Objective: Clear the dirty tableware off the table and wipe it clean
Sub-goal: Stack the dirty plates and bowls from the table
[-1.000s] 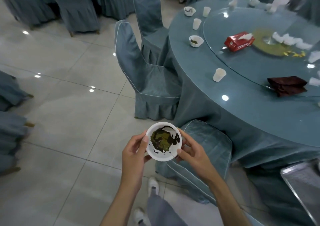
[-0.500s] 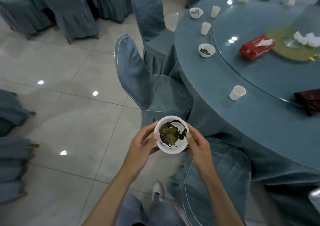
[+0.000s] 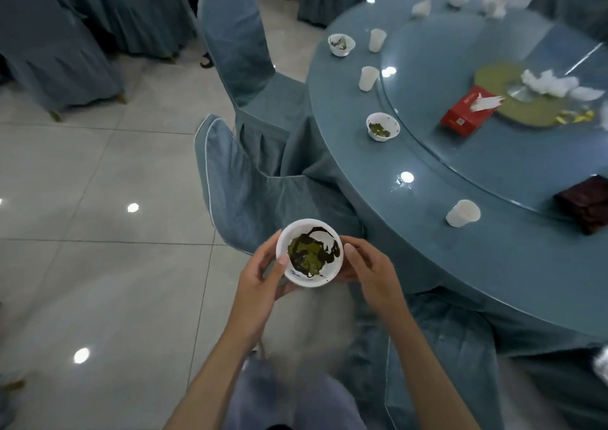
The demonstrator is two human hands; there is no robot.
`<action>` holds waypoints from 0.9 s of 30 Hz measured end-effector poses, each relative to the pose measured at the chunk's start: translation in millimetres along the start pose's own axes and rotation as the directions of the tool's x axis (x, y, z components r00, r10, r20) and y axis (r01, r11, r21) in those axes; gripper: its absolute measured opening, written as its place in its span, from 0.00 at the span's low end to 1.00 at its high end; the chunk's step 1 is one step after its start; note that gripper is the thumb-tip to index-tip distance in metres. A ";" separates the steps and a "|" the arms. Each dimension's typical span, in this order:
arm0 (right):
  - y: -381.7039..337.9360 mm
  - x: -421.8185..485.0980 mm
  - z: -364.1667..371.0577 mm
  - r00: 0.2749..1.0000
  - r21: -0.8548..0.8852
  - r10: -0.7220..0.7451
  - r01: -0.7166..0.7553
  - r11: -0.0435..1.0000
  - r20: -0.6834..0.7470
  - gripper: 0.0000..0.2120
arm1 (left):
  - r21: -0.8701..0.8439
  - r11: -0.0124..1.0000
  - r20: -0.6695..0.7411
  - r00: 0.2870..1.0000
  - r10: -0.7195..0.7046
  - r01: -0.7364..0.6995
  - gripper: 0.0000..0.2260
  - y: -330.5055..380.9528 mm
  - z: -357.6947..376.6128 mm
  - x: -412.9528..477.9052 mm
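**A:** Where's the dirty bowl (image 3: 309, 253) sitting right now?

**B:** You're cradling it off the table (image 3: 493, 265), out over the floor (image 3: 98, 232) beside a covered chair (image 3: 250, 192). Your left hand (image 3: 260, 278) is wrapping its near-left side with the thumb at the rim. Your right hand (image 3: 371, 271) is cupping the right side, fingers curled round it. Leafy dregs are sitting in the bottom.

**A:** And the rest?

**B:** It's all lying ahead and to your right on the table. There's a paper cup (image 3: 463, 213) closest, then a second bowl (image 3: 382, 126) further round the edge. Your right hand is the nearer one, so I'm guessing that's the one you'd be freeing for a reach. The bowl's round, so no long axis to line up.
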State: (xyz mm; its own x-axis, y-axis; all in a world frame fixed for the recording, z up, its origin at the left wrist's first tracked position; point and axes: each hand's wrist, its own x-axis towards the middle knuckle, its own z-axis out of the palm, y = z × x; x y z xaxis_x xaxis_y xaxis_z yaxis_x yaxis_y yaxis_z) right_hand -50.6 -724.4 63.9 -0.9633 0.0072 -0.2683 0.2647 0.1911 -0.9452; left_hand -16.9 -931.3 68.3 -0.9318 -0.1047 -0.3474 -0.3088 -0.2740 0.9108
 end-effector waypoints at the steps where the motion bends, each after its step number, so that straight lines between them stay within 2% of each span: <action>1: -4.4 11.3 1.6 1.000 -0.027 0.000 -0.001 1.000 -0.012 0.10 | -0.003 1.000 0.008 1.000 0.000 0.000 0.16 5.4 -5.0 12.2; 4: -8.9 45.4 1.7 0.997 -0.207 -0.018 0.001 0.978 -0.081 0.09 | 0.023 1.000 0.036 0.999 -0.007 0.006 0.16 20.6 -18.7 47.2; 8: -12.4 95.2 -7.2 0.975 -0.560 -0.116 -0.011 0.828 -0.190 0.10 | 0.027 1.000 0.077 0.997 -0.003 0.001 0.17 39.9 -24.4 93.3; 12: -18.1 157.5 -18.8 0.968 -0.677 -0.116 -0.069 0.733 -0.224 0.10 | 0.040 0.999 0.077 0.997 -0.005 0.002 0.16 50.9 -12.0 143.9; 15: -11.8 216.1 -32.5 0.969 -0.698 -0.094 -0.095 0.710 -0.227 0.11 | 0.063 0.998 0.072 0.997 -0.012 0.007 0.16 56.4 4.5 184.7; 22: 12.1 339.3 -77.0 0.972 -0.654 0.041 -0.187 0.733 -0.232 0.11 | 0.108 0.993 0.042 0.998 -0.045 0.040 0.17 76.8 47.5 270.6; 27: 26.9 408.6 -105.4 0.932 -0.545 0.197 -0.341 0.766 -0.306 0.12 | 0.136 0.987 -0.003 0.997 -0.081 0.081 0.17 86.9 68.7 316.9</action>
State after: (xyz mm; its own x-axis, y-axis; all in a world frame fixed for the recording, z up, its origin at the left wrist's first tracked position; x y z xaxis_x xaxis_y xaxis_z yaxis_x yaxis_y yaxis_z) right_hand -441.8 -612.8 -51.6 -0.8589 0.3445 -0.3789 0.5067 0.6790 -0.5312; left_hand -352.1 -922.7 52.6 -0.9030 -0.0850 -0.4212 -0.4065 -0.1488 0.9015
